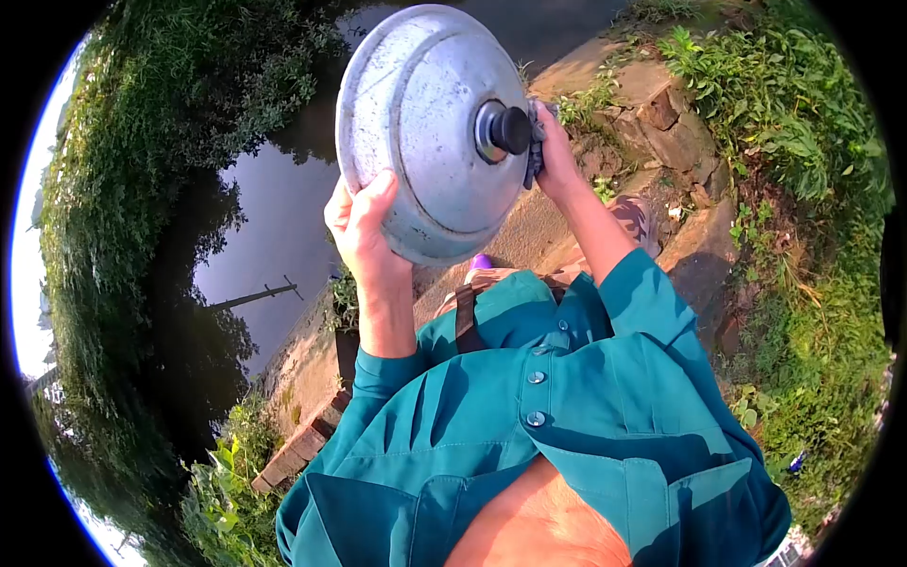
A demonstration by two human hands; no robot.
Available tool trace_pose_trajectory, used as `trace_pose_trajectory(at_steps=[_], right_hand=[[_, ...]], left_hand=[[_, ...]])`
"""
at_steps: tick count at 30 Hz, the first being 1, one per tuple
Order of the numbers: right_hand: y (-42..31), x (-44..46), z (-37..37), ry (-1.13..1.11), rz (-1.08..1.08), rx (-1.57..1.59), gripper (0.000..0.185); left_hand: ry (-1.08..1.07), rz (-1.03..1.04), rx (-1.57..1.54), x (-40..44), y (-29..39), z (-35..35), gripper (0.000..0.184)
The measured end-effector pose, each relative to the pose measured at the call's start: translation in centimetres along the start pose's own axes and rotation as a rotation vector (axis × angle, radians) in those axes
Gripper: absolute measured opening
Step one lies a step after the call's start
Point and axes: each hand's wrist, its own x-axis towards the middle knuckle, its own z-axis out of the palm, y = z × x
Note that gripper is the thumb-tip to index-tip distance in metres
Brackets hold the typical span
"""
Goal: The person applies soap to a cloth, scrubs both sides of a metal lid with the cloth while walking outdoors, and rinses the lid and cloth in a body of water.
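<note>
The domed metal lid (435, 123) is held up in front of the body, between the two hands, tilted with its outer face and black knob (511, 130) towards the camera. Being round, it offers no long axis; the knob points towards the right hand (559, 156), which is the nearer of the two to it. The left hand (364, 236) pinches the lower-left rim, thumb over the outer face (the other fingers are mostly hidden behind). The right fingers are closed on a grey cloth (536, 146) at the right edge; which face it presses, I cannot tell. Both forearms reach forward from the green sleeves (642, 288), the right slanting inwards.
</note>
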Motion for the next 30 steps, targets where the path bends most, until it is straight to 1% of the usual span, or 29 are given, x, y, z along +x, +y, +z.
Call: trace_pose_trajectory(at_steps=[2, 3, 4, 6, 7, 9, 10, 12, 13, 14, 16, 17, 18, 20, 22, 24, 25, 26, 27, 28, 30], right_hand=[[2.0, -3.1, 2.8, 0.082, -0.137, 0.005, 0.051], [2.5, -3.7, 3.8, 0.128, -0.161, -0.091, 0.058], [2.4, -4.3, 4.3, 0.055, -0.211, -0.149, 0.06], [2.2, -5.3, 5.5, 0.052, -0.243, -0.237, 0.056], [1.7, -5.6, 5.8, 0.047, -0.24, -0.239, 0.056], [1.3, -6.3, 6.1, -0.026, -0.199, -0.382, 0.051], [2.0, -6.3, 6.1, -0.028, -0.197, -0.38, 0.051], [3.1, -6.7, 6.4, 0.075, -0.583, -1.022, 0.046], [3.5, -6.8, 6.5, 0.034, -0.688, -1.007, 0.043], [3.5, -7.2, 7.2, -0.001, -0.78, -1.092, 0.04], [3.0, -8.1, 9.2, -0.185, -0.805, -1.0, 0.039], [2.8, -8.3, 10.3, -0.205, -0.867, -1.036, 0.04], [2.5, -7.9, 11.2, -0.239, -0.943, -1.067, 0.037], [1.9, -7.0, 12.4, -0.268, -0.935, -1.089, 0.035], [2.2, -6.9, 12.0, -0.322, -0.965, -1.087, 0.035], [2.7, -7.2, 10.8, -0.376, -0.98, -1.094, 0.034], [2.8, -7.4, 9.9, -0.382, -0.994, -1.134, 0.035], [3.1, -7.8, 8.8, -0.385, -1.002, -1.172, 0.036], [3.5, -8.0, 7.6, -0.334, -0.994, -1.274, 0.037], [4.0, -7.6, 6.4, -0.313, -0.942, -1.276, 0.037], [3.6, -7.5, 5.3, -0.281, -0.92, -1.337, 0.038]], left_hand=[[0.101, 0.049, -0.105, 2.2, -0.3, 0.1, 0.032], [0.073, 0.021, -0.052, 3.2, -0.5, -0.8, 0.045], [0.071, 0.017, -0.033, 3.7, -0.9, -1.3, 0.045], [0.183, 0.001, -0.26, 4.5, -1.4, -1.4, 0.041], [0.161, -0.036, -0.273, 4.6, -1.3, -1.4, 0.046], [0.195, -0.05, -0.286, 4.9, -2.1, -2.2, 0.047], [0.217, -0.067, -0.299, 5.2, -2.7, -2.6, 0.047], [0.172, -0.064, -0.304, 5.1, -3.6, -2.5, 0.048], [0.174, -0.109, -0.336, 4.8, -3.9, -2.6, 0.046], [0.175, -0.149, -0.369, 4.6, -4.1, -2.5, 0.045], [0.087, -0.109, -0.318, 4.4, -5.3, -3.2, 0.04], [0.077, -0.11, -0.274, 3.6, -5.3, -2.6, 0.033], [0.089, -0.106, -0.235, 3.1, -5.5, -2.6, 0.031], [0.099, -0.121, -0.263, 2.7, -6.4, -3.3, 0.036], [0.128, -0.131, -0.263, 2.6, -6.5, -4.3, 0.039], [0.094, -0.187, -0.427, 2.3, -5.5, -4.7, 0.042], [0.094, -0.17, -0.431, 2.3, -5.2, -4.8, 0.045], [0.145, -0.161, -0.399, 2.4, -5.1, -5.2, 0.046], [0.17, -0.149, -0.386, 2.3, -4.7, -5.6, 0.047], [0.191, -0.137, -0.371, 2.5, -4.4, -5.9, 0.048], [0.213, -0.108, -0.36, 2.8, -4.2, -7.5, 0.048]])
